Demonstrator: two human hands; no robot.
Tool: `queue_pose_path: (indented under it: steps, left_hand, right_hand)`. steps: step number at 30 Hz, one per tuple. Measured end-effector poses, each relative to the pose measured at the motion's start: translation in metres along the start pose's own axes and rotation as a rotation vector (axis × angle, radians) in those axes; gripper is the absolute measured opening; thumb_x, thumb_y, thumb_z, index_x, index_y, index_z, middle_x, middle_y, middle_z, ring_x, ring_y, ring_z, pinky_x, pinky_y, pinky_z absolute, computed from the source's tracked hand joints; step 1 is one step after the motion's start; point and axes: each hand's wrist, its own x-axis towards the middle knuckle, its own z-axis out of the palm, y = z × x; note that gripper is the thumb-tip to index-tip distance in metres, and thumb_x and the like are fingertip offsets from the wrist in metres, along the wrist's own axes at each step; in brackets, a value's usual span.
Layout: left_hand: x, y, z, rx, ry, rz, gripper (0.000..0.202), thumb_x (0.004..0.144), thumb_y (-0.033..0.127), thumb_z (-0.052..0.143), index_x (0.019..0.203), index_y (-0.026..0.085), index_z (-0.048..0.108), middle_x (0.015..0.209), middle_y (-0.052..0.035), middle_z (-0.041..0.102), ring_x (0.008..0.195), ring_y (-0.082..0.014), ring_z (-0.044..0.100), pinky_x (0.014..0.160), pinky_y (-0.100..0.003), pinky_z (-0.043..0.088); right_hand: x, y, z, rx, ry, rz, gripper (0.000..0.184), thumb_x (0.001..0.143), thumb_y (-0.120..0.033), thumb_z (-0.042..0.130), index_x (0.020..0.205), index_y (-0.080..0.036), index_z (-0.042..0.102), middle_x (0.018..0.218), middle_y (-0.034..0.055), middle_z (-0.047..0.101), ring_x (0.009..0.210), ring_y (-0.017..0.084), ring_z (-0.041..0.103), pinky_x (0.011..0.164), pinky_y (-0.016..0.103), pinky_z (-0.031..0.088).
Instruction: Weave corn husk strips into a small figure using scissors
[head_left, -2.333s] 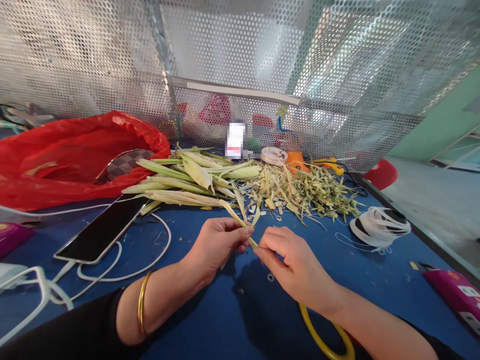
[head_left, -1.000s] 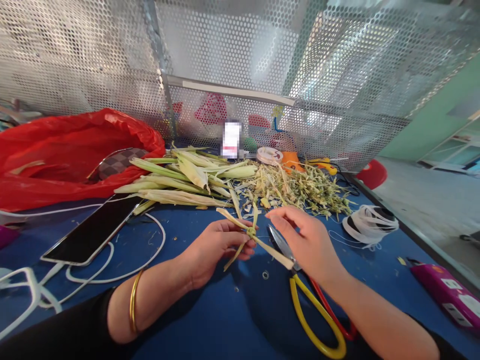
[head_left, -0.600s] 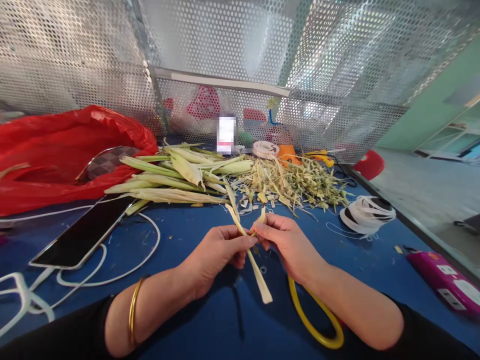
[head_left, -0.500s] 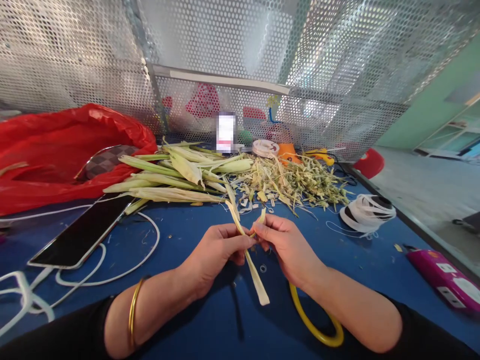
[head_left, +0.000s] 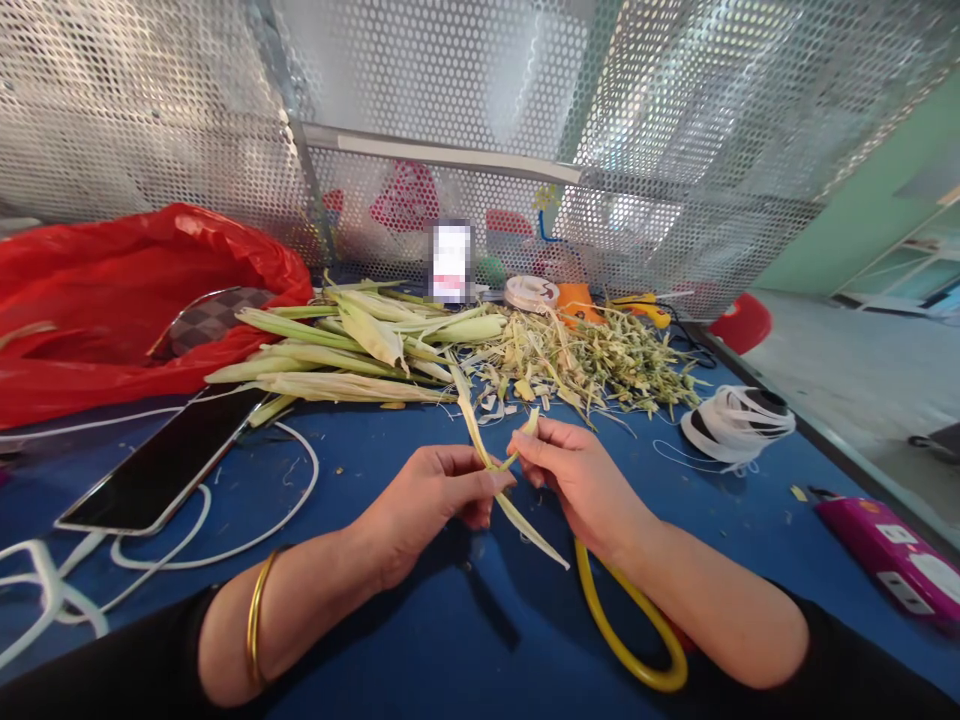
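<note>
A pale strip of corn husk [head_left: 531,533] is knotted or crossed on itself between my two hands, above the blue table. My left hand [head_left: 439,492] pinches it at the crossing, thumb on top. With thumb and fingertips, my right hand [head_left: 576,465] is closed on the short bent end, just right of the crossing. One long tail slants down to the right, and the other rises toward the husk pile [head_left: 367,340]. A yellow handle-like loop [head_left: 651,682] lies below my right wrist, partly hidden.
Shredded husk trimmings [head_left: 607,365] lie at the back right, beside a spool of white thread [head_left: 731,430]. A phone [head_left: 161,470], white cable and red plastic bag [head_left: 120,265] are at left. A magenta package [head_left: 889,550] lies right. A perforated metal screen [head_left: 442,80] stands behind.
My right hand has moved slightly away from my left, drawing the short end outward. The lower tail has swung right and turned edge-on.
</note>
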Motion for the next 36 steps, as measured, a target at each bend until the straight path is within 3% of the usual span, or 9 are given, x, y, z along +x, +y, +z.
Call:
queue_pose_path:
  steps: [3, 8, 9, 11, 13, 15, 23, 32, 36]
  left_hand:
    - [0.001, 0.001, -0.002, -0.023, -0.013, -0.022, 0.031, 0.075, 0.043, 0.062, 0.077, 0.012, 0.069, 0.056, 0.0021, 0.05, 0.047, -0.0069, 0.043, 0.048, -0.02, 0.032]
    - [0.003, 0.0, -0.003, 0.065, -0.004, -0.006, 0.033, 0.075, 0.042, 0.063, 0.084, 0.012, 0.071, 0.055, 0.0033, 0.045, 0.048, -0.0055, 0.034, 0.045, -0.019, 0.022]
    - [0.003, 0.0, -0.003, 0.077, -0.01, -0.003, 0.033, 0.075, 0.042, 0.062, 0.083, 0.012, 0.07, 0.054, 0.0037, 0.044, 0.048, -0.0057, 0.033, 0.045, -0.02, 0.021]
    - [0.002, -0.002, -0.001, 0.106, -0.026, 0.008, 0.033, 0.076, 0.043, 0.062, 0.08, 0.012, 0.069, 0.052, 0.0048, 0.041, 0.048, -0.006, 0.03, 0.046, -0.021, 0.02]
    - [0.001, -0.003, 0.001, 0.147, -0.049, 0.022, 0.034, 0.076, 0.045, 0.061, 0.075, 0.012, 0.067, 0.049, 0.0061, 0.037, 0.048, -0.0061, 0.027, 0.046, -0.022, 0.017]
    - [-0.001, -0.004, 0.003, 0.184, -0.075, 0.023, 0.035, 0.075, 0.046, 0.062, 0.067, 0.012, 0.063, 0.048, 0.0074, 0.031, 0.048, -0.006, 0.022, 0.046, -0.024, 0.014]
    - [-0.004, 0.0, 0.004, 0.233, -0.111, 0.071, 0.03, 0.073, 0.038, 0.063, 0.054, 0.015, 0.058, 0.05, 0.0061, 0.031, 0.052, -0.0077, 0.023, 0.049, -0.026, 0.016]
    - [-0.006, 0.0, 0.005, 0.365, -0.151, 0.116, 0.029, 0.074, 0.04, 0.062, 0.06, 0.015, 0.071, 0.056, 0.0018, 0.046, 0.055, -0.0102, 0.036, 0.052, -0.024, 0.027]
    - [-0.004, -0.002, 0.005, 0.255, -0.089, 0.064, 0.027, 0.074, 0.04, 0.064, 0.065, 0.015, 0.07, 0.051, 0.0029, 0.048, 0.05, -0.0089, 0.04, 0.051, -0.022, 0.03]
  right_hand:
    - [0.007, 0.001, -0.007, -0.109, -0.029, 0.006, 0.026, 0.075, -0.04, 0.065, 0.067, -0.016, 0.062, 0.055, -0.0033, 0.05, 0.052, 0.009, 0.042, 0.055, 0.026, 0.032]
    - [0.014, -0.003, -0.017, -0.315, 0.295, -0.28, 0.029, 0.075, -0.041, 0.065, 0.097, -0.022, 0.066, 0.094, 0.0047, 0.062, 0.085, 0.019, 0.057, 0.074, 0.032, 0.042]
    - [0.013, -0.005, -0.017, -0.395, 0.286, -0.341, 0.026, 0.076, -0.04, 0.065, 0.096, -0.023, 0.067, 0.1, 0.0054, 0.062, 0.092, 0.02, 0.056, 0.078, 0.032, 0.041]
    - [0.009, -0.008, -0.014, -0.487, 0.093, -0.322, 0.019, 0.078, -0.039, 0.063, 0.082, -0.022, 0.069, 0.094, 0.0049, 0.064, 0.09, 0.02, 0.057, 0.077, 0.031, 0.041]
    - [0.003, -0.01, -0.009, -0.388, -0.127, -0.147, 0.022, 0.079, -0.039, 0.062, 0.07, -0.019, 0.067, 0.074, 0.0021, 0.063, 0.073, 0.016, 0.056, 0.068, 0.029, 0.042]
    - [-0.001, -0.009, -0.003, -0.209, -0.199, -0.01, 0.02, 0.076, -0.035, 0.064, 0.065, -0.018, 0.063, 0.064, -0.0009, 0.058, 0.062, 0.013, 0.051, 0.061, 0.027, 0.04]
    - [-0.008, -0.005, 0.006, -0.064, 0.022, -0.09, 0.019, 0.069, -0.024, 0.067, 0.054, -0.017, 0.057, 0.056, -0.0038, 0.051, 0.058, 0.01, 0.043, 0.06, 0.026, 0.035]
    - [-0.01, -0.001, 0.009, -0.129, 0.032, -0.122, 0.019, 0.072, -0.025, 0.064, 0.055, -0.019, 0.055, 0.056, -0.003, 0.05, 0.056, 0.011, 0.043, 0.057, 0.026, 0.037]
    - [-0.005, -0.006, 0.002, -0.321, 0.04, -0.27, 0.018, 0.079, -0.028, 0.06, 0.063, -0.02, 0.06, 0.071, 0.0007, 0.06, 0.07, 0.015, 0.055, 0.069, 0.028, 0.042]
